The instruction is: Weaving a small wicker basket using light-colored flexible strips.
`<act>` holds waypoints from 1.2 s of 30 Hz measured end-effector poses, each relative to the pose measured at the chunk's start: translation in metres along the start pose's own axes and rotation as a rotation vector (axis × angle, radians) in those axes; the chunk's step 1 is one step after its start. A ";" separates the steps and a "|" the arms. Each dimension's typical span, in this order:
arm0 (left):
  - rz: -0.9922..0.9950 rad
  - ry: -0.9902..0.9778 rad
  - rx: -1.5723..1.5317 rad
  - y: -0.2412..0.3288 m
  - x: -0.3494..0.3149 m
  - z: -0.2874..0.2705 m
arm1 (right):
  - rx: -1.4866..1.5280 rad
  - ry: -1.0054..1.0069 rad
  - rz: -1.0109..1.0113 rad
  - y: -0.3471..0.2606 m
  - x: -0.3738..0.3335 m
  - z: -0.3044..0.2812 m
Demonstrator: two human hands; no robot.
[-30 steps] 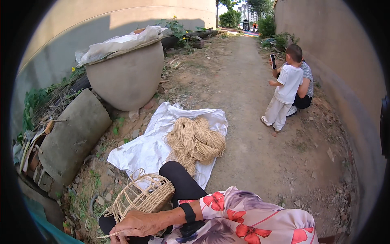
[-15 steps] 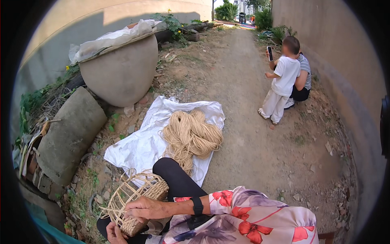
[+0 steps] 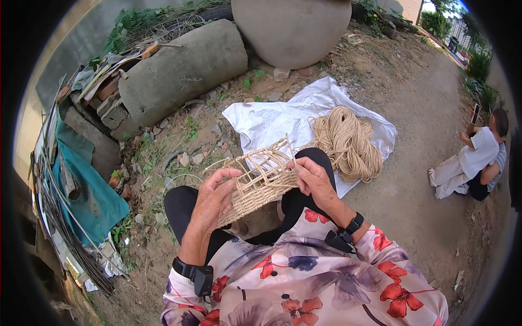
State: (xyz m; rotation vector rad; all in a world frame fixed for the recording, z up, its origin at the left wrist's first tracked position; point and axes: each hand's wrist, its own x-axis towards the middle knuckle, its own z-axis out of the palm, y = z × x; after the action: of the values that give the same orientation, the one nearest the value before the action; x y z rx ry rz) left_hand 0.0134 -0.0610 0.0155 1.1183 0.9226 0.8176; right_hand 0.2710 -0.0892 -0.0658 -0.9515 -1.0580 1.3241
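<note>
A partly woven basket (image 3: 259,198) of straw-coloured cord is tilted above my knees. Its lower wall is tightly woven, while the upper part is an open lattice with loose cord ends sticking out. My left hand (image 3: 213,198) is closed on the basket's left end, thumb and fingers pinching the lattice. At the right end, my right hand (image 3: 317,183) pinches the rim near an upright cord. Beyond my knee, a large bundle of the same cord (image 3: 348,144) lies on a white sheet (image 3: 266,122).
A grey cylinder (image 3: 182,70) and a big rounded vessel (image 3: 293,32) stand at the far side. Teal cloth (image 3: 87,185), bricks and thin rods are piled at left. On the dirt path (image 3: 418,146) at right, a small person (image 3: 478,152) holds a phone beside another crouching person.
The view has swung left and down. The basket is now held up between both hands, one at each end; before, it sat lower at my left knee with my right hand across it.
</note>
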 end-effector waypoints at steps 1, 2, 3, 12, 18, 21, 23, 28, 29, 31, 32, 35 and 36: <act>-0.005 0.030 0.000 -0.002 0.000 -0.004 | -0.025 0.026 -0.018 -0.003 -0.001 0.001; 0.012 0.042 0.057 -0.005 0.000 -0.009 | -0.008 0.018 0.000 -0.004 -0.001 0.002; 0.028 0.039 0.111 -0.008 0.001 -0.011 | -0.002 0.012 0.008 -0.008 -0.002 0.002; 0.430 0.243 1.005 -0.026 -0.001 -0.001 | -0.699 -0.064 -0.479 -0.047 -0.006 0.029; 0.383 0.081 1.013 -0.007 0.002 -0.008 | -1.125 -0.012 -0.751 -0.044 0.004 0.042; 0.500 -0.026 0.959 -0.012 0.013 -0.019 | -1.167 -0.068 -0.802 -0.039 0.008 0.053; 0.256 -0.094 0.824 -0.003 0.019 -0.024 | -1.164 -0.113 -0.782 -0.032 0.012 0.059; 0.027 -0.249 0.619 0.013 0.025 -0.026 | -0.935 -0.200 -0.561 -0.022 0.026 0.065; -0.018 -0.280 0.624 0.015 0.026 -0.028 | -0.934 -0.204 -0.562 -0.023 0.027 0.065; -0.063 -0.306 0.628 0.015 0.027 -0.030 | -0.912 -0.243 -0.403 -0.025 0.028 0.064; -0.064 -0.327 0.613 0.014 0.027 -0.031 | -0.912 -0.247 -0.404 -0.026 0.027 0.064; -0.066 -0.344 0.583 0.012 0.030 -0.033 | -0.955 -0.276 -0.277 -0.032 0.024 0.068; -0.072 -0.340 0.567 0.011 0.031 -0.034 | -1.087 -0.208 -0.565 -0.033 0.024 0.071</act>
State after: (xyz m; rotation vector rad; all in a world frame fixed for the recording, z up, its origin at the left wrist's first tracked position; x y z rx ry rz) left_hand -0.0056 -0.0179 0.0141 1.6443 0.9210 0.2868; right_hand 0.2111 -0.0704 -0.0137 -1.1413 -2.1011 0.3066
